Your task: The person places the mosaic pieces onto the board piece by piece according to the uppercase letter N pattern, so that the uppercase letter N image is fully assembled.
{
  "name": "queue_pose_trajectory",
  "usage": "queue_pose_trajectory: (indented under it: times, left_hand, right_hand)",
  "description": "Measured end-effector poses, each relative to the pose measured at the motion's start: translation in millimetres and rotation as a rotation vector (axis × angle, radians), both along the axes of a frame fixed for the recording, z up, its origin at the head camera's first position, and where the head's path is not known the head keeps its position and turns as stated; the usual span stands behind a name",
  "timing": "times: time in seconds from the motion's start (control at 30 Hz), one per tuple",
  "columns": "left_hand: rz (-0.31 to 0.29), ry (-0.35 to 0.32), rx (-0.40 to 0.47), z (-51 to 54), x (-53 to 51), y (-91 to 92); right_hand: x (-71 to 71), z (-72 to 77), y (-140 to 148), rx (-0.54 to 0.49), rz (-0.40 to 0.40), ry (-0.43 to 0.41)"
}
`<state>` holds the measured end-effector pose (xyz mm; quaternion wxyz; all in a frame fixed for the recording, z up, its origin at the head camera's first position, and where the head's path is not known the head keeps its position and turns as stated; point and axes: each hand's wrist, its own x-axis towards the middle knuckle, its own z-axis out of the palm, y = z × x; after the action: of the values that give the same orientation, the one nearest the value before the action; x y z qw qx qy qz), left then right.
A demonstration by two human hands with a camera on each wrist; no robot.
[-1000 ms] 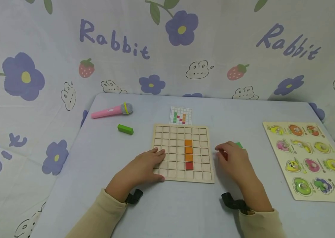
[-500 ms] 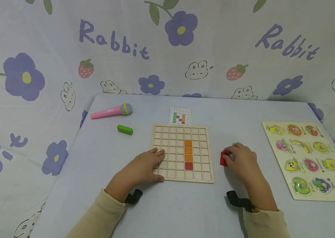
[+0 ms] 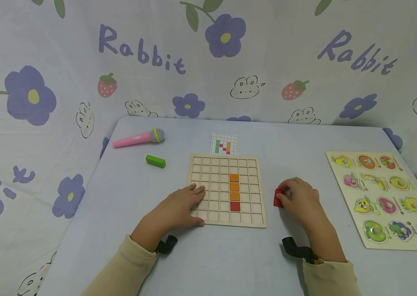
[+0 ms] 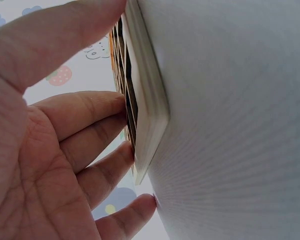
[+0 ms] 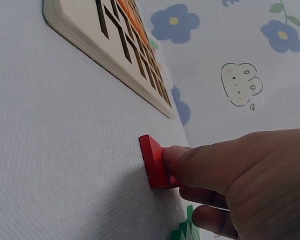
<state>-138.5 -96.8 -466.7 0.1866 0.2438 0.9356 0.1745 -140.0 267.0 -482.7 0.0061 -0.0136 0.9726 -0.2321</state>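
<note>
My left hand (image 3: 177, 207) rests with extended fingers on the left side of a wooden grid board (image 3: 214, 206); its thumb lies by the near edge. Three orange squares (image 3: 234, 187) sit in one column of the grid, with a red square (image 3: 235, 206) directly below them. Right of the board, my right hand (image 3: 302, 201) pinches a red block (image 5: 152, 162) against the tabletop; its fingers partly hide the block. Green blocks (image 5: 186, 231) stand behind that hand in the right wrist view, mostly covered by it in the head view.
A pattern card (image 3: 232, 139) touches the board's far edge. Toward the left lie a green block bar (image 3: 155, 161) and a pink toy microphone (image 3: 134, 139). A fruit puzzle board (image 3: 380, 216) lies at the right. Printed cloth (image 3: 208, 61) hangs behind the table.
My right hand has shifted slightly right and away from the board, and the red block under its fingers has come into sight. The left hand stays put on the board.
</note>
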Motion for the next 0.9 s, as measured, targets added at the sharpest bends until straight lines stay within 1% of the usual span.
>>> queue_pose_trajectory:
  times: [0.2, 0.3, 0.4, 0.5, 0.57, 0.63, 0.77, 0.9]
  left_hand:
    - [-0.001, -0.006, 0.001, -1.7, -0.7, -0.2]
    - [0.0, -0.009, 0.003, -1.9, -0.7, -0.2]
    - [0.004, -0.011, 0.001, -0.5, -0.6, 0.1]
    - [0.008, -0.01, -0.005, -0.2, -0.3, 0.1]
    - [0.011, -0.011, -0.004, -0.6, -0.4, 0.1]
    - [0.012, -0.014, -0.001, -0.9, -0.5, 0.1]
    - [0.018, -0.021, 0.011, -0.7, -0.2, -0.3]
    - [0.017, -0.014, 0.017, 0.3, 0.3, -1.2]
  right_hand:
    - [-0.2, 2.6, -1.5, -0.034, -0.026, -0.039]
    - [1.8, 3.6, -1.9, -0.062, -0.044, -0.035]
    - [2.7, 4.7, -5.0, -0.106, -0.057, 0.024]
    - [1.5, 6.6, -17.4, -0.178, -0.056, 0.085]
    - [-0.2, 7.3, -31.6, -0.21, -0.034, 0.095]
    - [-2.3, 7.8, -48.8, -0.237, 0.007, 0.071]
    - [-7.0, 8.0, -82.5, -0.245, 0.109, 0.015]
    - [-12.3, 8.2, -106.6, -0.233, 0.18, 0.003]
